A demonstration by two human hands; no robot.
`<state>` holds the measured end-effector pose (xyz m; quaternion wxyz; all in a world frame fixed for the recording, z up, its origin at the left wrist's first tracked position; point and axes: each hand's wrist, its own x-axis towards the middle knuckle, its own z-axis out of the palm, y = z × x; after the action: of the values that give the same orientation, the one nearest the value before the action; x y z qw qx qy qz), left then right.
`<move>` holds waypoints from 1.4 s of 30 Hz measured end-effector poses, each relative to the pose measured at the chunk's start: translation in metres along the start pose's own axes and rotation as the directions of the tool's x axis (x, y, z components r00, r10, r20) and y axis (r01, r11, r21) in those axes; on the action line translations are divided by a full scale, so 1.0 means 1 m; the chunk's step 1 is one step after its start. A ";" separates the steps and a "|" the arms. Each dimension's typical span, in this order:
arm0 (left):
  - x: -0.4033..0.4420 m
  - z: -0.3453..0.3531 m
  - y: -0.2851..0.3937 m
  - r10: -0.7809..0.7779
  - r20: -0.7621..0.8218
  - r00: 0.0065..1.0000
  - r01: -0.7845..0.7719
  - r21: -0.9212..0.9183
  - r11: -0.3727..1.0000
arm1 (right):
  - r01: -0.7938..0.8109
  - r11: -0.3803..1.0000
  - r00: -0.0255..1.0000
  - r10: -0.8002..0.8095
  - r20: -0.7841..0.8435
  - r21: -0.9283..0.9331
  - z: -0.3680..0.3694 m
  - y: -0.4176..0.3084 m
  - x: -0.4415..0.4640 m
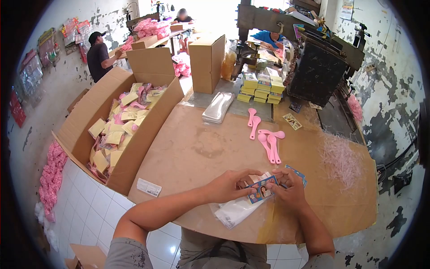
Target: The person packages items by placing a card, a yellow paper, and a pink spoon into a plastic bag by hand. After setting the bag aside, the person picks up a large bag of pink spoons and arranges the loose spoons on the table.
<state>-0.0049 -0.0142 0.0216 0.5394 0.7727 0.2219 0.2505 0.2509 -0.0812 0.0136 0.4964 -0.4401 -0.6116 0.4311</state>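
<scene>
Both my hands grip a small blue printed card (263,189) above the near part of the cardboard-covered table (188,157). My left hand (234,183) pinches its left side, and my right hand (290,187) has its right side between thumb and fingers. Below the card lie clear plastic bags (235,215), partly hidden by the hands. More blue cards (301,174) show just behind my right hand. Farther off on the table lie several pink spoon-shaped plastic pieces (274,150).
A large open carton (148,143) of packed yellow-card pieces stands left. Clear sleeves (218,107), stacked yellow packs (262,87) and a dark machine (318,67) stand at the back. Pink shreds (342,159) lie right. A person (98,56) works beyond the carton; others sit farther back.
</scene>
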 end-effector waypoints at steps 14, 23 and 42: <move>0.002 0.003 -0.011 -0.022 -0.155 0.988 -0.007 -0.183 0.983 | 0.067 0.990 0.996 -0.058 0.074 -0.120 -0.004 0.006 0.002; 0.001 0.004 -0.003 -0.070 -0.104 0.992 0.052 -0.166 0.985 | 0.026 0.965 0.998 -0.010 0.063 -0.261 0.005 0.005 0.001; 0.006 -0.002 -0.026 -0.072 -0.204 0.976 0.026 -0.218 0.976 | 0.219 0.556 0.974 -0.172 0.148 -0.802 -0.043 0.024 0.081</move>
<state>-0.0032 -0.0007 -0.0016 0.5990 0.6735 0.2686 0.3398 0.2861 0.0069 0.0153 0.2679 -0.5363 -0.7984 0.0563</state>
